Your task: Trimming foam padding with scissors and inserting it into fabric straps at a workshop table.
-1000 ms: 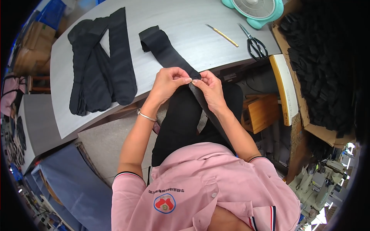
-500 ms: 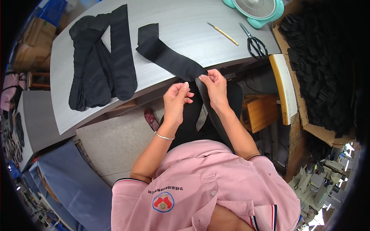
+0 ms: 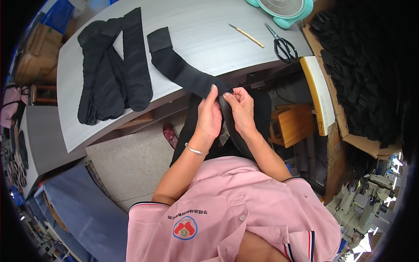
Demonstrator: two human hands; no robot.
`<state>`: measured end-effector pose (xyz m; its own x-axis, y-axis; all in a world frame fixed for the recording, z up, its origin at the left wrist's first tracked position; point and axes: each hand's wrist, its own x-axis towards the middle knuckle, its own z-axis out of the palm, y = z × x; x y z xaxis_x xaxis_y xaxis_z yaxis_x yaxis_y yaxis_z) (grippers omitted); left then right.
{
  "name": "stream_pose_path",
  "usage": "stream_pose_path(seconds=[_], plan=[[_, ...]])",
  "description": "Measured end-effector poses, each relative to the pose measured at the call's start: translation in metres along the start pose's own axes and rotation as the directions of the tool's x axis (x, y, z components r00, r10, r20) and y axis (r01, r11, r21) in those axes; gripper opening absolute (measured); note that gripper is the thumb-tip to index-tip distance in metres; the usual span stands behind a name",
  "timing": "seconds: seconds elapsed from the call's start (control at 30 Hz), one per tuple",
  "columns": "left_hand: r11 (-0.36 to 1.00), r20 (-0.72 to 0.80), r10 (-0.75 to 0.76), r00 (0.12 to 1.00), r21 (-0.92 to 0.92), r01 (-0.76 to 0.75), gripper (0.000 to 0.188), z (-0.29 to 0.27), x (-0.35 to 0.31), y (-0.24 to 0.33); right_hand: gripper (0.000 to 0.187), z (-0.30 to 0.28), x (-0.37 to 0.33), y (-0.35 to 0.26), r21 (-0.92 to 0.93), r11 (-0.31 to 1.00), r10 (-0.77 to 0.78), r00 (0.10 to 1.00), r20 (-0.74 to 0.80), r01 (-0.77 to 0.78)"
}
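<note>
A long black fabric band (image 3: 183, 72) runs from the table top over its front edge to my hands, and its grey-sided end hangs down over my lap. My right hand (image 3: 241, 108) pinches the band near the bend, between thumb and fingertips. Right beside it, my left hand (image 3: 209, 114) is closed at the band's edge, with the thumb pointing up over the fabric; its fingertips are partly hidden. Several black fabric bands (image 3: 135, 65) lie in a loose pile on the left of the table.
On the grey table (image 3: 200, 26) lie a thin yellow-handled pointed tool (image 3: 248, 36) and black-handled scissors (image 3: 283, 46). Behind them stands a turquoise fan (image 3: 283, 8). To the right, a cardboard box (image 3: 366, 150) holds many black straps (image 3: 353, 74). A wooden stool (image 3: 294, 124) sits below the table edge.
My left hand has moved right and up to the band, beside the right hand. The band's far end has shifted slightly left on the table. My view has shifted a little.
</note>
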<state>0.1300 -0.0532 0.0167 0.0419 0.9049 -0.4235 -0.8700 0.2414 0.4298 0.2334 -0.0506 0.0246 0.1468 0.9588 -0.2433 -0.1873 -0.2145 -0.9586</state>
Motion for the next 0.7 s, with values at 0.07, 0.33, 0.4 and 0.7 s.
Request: stream_pose_path(seconds=[0.07, 0.33, 0.4, 0.7], plan=[[0.97, 0.048, -0.193, 0.98, -0.14, 0.198, 0.022, 0.003, 0.004, 0.0, 0.007, -0.004, -0.004, -0.002, -0.067, 0.997, -0.027, 0.999, 0.031, 0.029], [0.989, 0.02, -0.041, 0.999, 0.141, 0.037, 0.032, -0.006, 0.004, -0.022, 0.043, -0.016, -0.006, 0.023, -0.591, 0.791, -0.317, 0.933, -0.169, 0.161], [0.984, -0.012, -0.073, 0.997, 0.163, 0.074, 0.025, -0.001, 0.001, -0.018, 0.039, -0.014, -0.004, 0.018, -0.627, 0.733, -0.41, 0.907, -0.098, 0.263], [0.933, 0.07, -0.267, 0.961, 0.269, 0.239, 0.02, -0.015, 0.009, -0.002, 0.022, -0.012, 0.008, 0.004, -0.601, 0.762, -0.22, 0.969, 0.114, 0.243]])
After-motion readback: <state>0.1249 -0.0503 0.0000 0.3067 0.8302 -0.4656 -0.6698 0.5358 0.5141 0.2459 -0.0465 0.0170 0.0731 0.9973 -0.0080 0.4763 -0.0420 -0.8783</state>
